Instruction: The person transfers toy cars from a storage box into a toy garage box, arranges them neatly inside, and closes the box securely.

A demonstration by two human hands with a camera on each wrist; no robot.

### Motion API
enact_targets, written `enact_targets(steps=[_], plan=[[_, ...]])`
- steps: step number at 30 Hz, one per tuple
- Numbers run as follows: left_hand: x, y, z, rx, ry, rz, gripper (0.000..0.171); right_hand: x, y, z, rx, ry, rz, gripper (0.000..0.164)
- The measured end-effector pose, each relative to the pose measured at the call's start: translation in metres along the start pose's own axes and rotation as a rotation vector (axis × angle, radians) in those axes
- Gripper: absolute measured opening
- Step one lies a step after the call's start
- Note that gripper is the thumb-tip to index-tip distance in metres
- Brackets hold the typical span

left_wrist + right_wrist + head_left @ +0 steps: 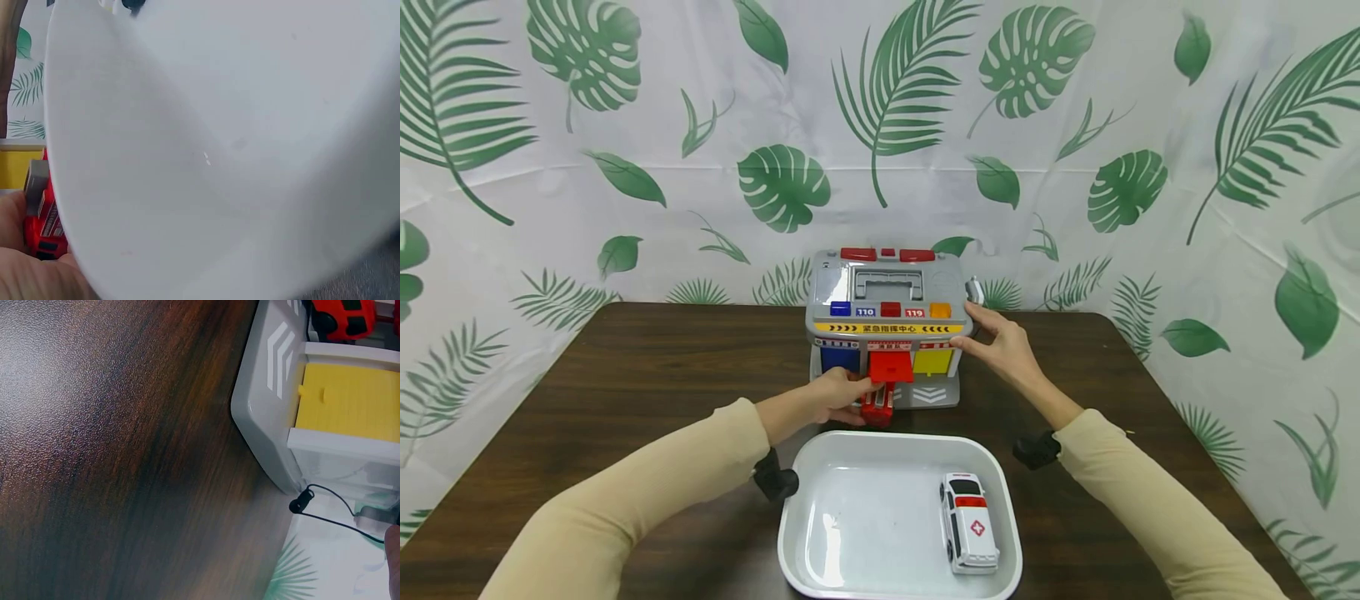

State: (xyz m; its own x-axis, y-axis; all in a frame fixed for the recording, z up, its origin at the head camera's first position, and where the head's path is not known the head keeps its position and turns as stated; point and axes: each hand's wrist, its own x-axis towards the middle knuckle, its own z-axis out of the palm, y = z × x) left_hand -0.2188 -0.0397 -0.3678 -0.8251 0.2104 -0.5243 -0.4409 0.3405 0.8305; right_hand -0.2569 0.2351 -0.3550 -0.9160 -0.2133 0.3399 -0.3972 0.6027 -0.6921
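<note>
A grey toy rescue station (889,287) stands at the back of the table, its middle red door (891,367) swung up. My left hand (838,395) holds a red toy fire truck (877,408) at the front of that middle bay. In the left wrist view the truck (50,219) shows beside my fingers, partly hidden by the tray's wall. With thumb and fingers my right hand (1003,346) grips the right edge of the station's roof. The blue door (840,358) and yellow door (932,361) are down.
Directly in front of the station sits a white tray (865,533), with a white toy ambulance (970,523) on its right side. A black cord (334,520) hangs at the station's right side. Behind the table (685,358) is a leaf-patterned cloth (700,183).
</note>
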Motion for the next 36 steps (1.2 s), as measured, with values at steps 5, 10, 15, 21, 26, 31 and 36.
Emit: enact_targets(steps=[5,10,15,21,26,31,36], plan=[[0.001,0.001,0.004,-0.108,0.049,-0.051,0.052,0.0,0.0,0.0,-0.001,0.002,0.007,0.07],[0.0,0.001,0.008,-0.156,0.065,-0.05,0.055,0.0,0.0,0.0,-0.001,0.004,0.005,0.07],[0.003,0.001,0.01,-0.112,0.083,-0.012,0.055,0.0,-0.001,-0.001,0.006,0.005,0.005,0.07],[0.003,0.001,0.012,-0.094,0.094,-0.036,0.055,0.0,-0.001,0.0,0.0,-0.002,0.008,0.07],[0.002,0.001,0.015,-0.177,0.09,-0.026,0.05,0.0,-0.001,0.0,-0.012,0.006,0.007,0.069],[-0.002,0.0,0.019,-0.249,0.106,0.015,0.047,0.0,-0.001,0.0,-0.035,0.0,0.01,0.069],[-0.004,-0.003,0.023,-0.26,0.172,0.065,0.046,0.0,-0.001,0.001,-0.029,-0.001,0.005,0.069]])
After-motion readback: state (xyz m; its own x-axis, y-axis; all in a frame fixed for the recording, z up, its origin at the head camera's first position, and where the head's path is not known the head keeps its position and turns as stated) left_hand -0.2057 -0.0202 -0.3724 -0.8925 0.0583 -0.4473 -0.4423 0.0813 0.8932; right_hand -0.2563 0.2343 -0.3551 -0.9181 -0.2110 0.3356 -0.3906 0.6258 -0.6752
